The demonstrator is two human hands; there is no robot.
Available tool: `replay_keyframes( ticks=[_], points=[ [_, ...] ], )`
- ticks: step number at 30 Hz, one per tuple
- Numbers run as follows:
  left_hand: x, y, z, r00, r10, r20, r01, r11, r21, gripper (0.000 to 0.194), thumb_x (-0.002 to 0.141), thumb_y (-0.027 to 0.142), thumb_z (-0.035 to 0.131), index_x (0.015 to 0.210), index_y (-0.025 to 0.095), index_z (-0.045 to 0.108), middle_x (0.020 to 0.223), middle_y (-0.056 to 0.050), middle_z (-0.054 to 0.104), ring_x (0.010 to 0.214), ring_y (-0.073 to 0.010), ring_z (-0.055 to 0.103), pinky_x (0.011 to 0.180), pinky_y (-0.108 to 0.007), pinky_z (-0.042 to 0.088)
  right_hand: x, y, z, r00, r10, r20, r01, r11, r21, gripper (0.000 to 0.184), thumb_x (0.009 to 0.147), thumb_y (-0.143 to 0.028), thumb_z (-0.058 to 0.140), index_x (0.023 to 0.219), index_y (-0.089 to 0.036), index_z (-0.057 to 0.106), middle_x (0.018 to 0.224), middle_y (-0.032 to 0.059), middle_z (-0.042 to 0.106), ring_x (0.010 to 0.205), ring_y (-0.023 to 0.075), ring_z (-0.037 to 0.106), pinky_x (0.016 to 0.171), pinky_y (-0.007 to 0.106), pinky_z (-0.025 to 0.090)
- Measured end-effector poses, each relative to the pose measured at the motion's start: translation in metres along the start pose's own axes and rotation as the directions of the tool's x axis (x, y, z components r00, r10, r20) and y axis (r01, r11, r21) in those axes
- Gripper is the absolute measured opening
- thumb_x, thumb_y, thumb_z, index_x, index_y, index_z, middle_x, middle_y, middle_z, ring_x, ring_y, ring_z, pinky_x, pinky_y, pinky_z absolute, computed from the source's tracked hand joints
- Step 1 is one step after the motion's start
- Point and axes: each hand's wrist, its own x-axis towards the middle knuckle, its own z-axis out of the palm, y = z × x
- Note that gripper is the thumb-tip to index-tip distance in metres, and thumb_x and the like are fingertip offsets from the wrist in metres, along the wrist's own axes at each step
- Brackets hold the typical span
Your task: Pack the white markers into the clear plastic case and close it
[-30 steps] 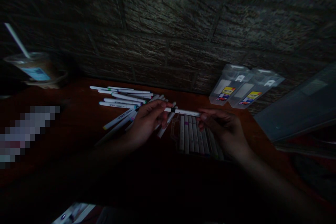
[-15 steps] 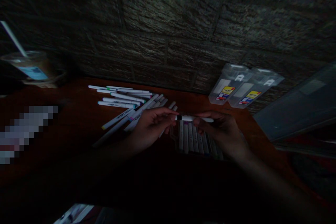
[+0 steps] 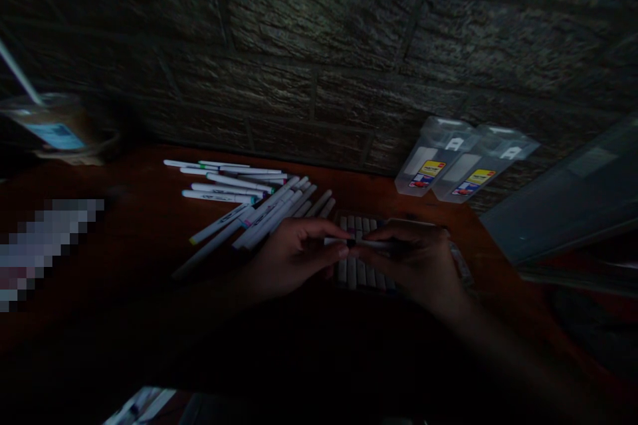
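A white marker (image 3: pixel 373 245) with a black band lies sideways between my two hands. My left hand (image 3: pixel 294 249) pinches its left end between thumb and fingertips. On its right part, my right hand (image 3: pixel 423 255) is closed, hiding much of the barrel. Below and behind the marker, several markers (image 3: pixel 351 272) stand side by side in a row in a clear case, partly covered by my right hand. Left of my hands, a loose pile of white markers (image 3: pixel 269 212) with coloured bands is spread on the wooden table (image 3: pixel 134 212).
Two clear plastic cases (image 3: pixel 466 166) with yellow and blue labels stand against the stone wall (image 3: pixel 319 46). A cup with a straw (image 3: pixel 60 126) sits at the far left. A grey panel (image 3: pixel 563 192) rises at the right. The scene is very dark.
Both hands have come down slightly with the marker. The fingers have closed in nearer to each other around the black band, and more of the row's upper ends shows.
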Motion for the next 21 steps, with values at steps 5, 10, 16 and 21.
replay_keyframes(
  ticks=[5,10,16,21],
  points=[
    [0.001,0.002,-0.001,1.0,-0.024,0.02,0.025,0.999,-0.042,0.021,0.094,0.028,0.069,0.108,0.013,0.074,0.066,-0.001,0.07,0.055,-0.0099,0.062,0.052,-0.018,0.046,0.001,-0.001,0.0,0.996,0.08,0.03,-0.082,0.994,0.067,0.009,0.077,-0.023,0.089,0.075,-0.022,0.08,0.068,-0.001,0.078,0.057,0.0126,0.07,0.052,0.021,0.051],
    [0.007,0.003,-0.008,0.999,-0.014,-0.038,0.01,0.993,-0.115,0.022,0.094,0.027,0.069,0.11,0.014,0.075,0.087,-0.006,0.078,0.057,-0.0097,0.064,0.054,-0.021,0.051,0.006,-0.001,-0.002,0.972,0.228,0.05,-0.234,0.944,0.233,0.004,0.077,-0.025,0.087,0.079,-0.025,0.083,0.075,0.0002,0.081,0.063,0.0149,0.073,0.058,0.023,0.056],
    [0.013,0.004,-0.015,0.994,-0.022,-0.107,0.001,0.982,-0.188,0.024,0.092,0.034,0.073,0.106,0.013,0.074,0.085,-0.006,0.077,0.054,-0.01,0.062,0.048,-0.02,0.047,0.011,0.001,-0.005,0.937,0.345,0.053,-0.338,0.86,0.381,0.009,0.072,-0.026,0.089,0.079,-0.026,0.083,0.07,-0.0006,0.079,0.057,0.0128,0.067,0.054,0.024,0.052],
    [0.014,0.001,-0.02,0.988,-0.025,-0.151,-0.012,0.97,-0.243,0.026,0.092,0.038,0.075,0.103,0.015,0.075,0.083,-0.005,0.075,0.055,-0.0108,0.062,0.045,-0.02,0.046,0.01,0.007,-0.006,0.918,0.391,0.06,-0.378,0.821,0.427,0.013,0.073,-0.029,0.09,0.082,-0.024,0.083,0.063,-0.0022,0.073,0.049,0.0087,0.057,0.045,0.02,0.043]
  ],
)
